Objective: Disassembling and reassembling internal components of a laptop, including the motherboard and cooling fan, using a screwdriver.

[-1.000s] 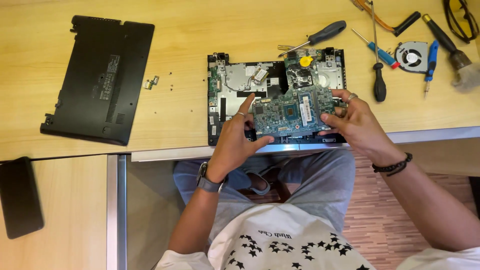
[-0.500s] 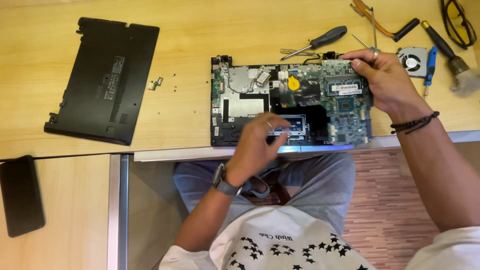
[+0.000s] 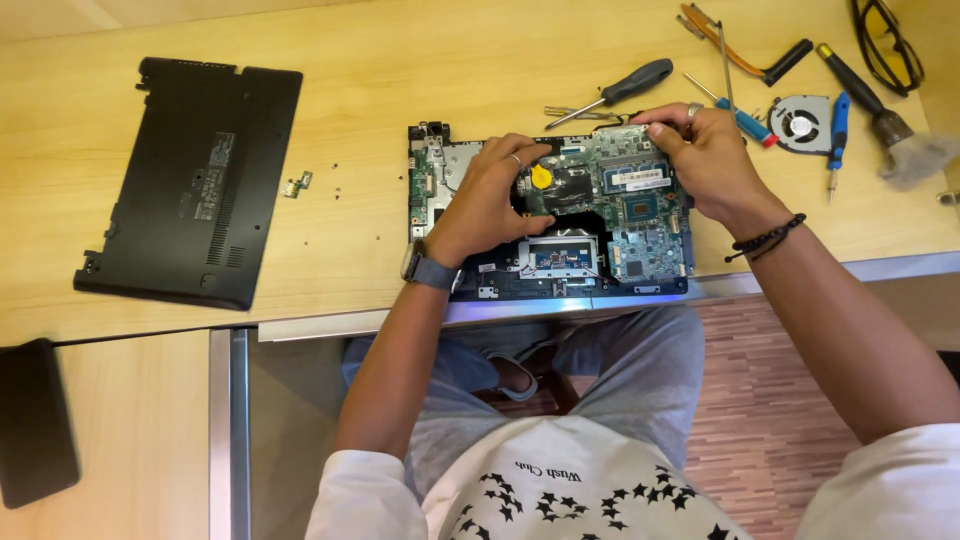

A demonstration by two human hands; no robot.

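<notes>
Both hands' grip on green motherboard (image 3: pixel 610 195), yellow coin cell, opened laptop (image 3: pixel 470 290)

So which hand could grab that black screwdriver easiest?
Probably the right hand. It rests on the green circuit board's top edge, close below the black screwdriver. The left hand sits lower and further left on the board.

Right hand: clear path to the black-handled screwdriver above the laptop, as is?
Probably yes. The black-handled screwdriver lies alone on the bare table, just beyond the open laptop; nothing sits between it and the right hand. But that hand is on the green circuit board, as is the left hand.
</notes>
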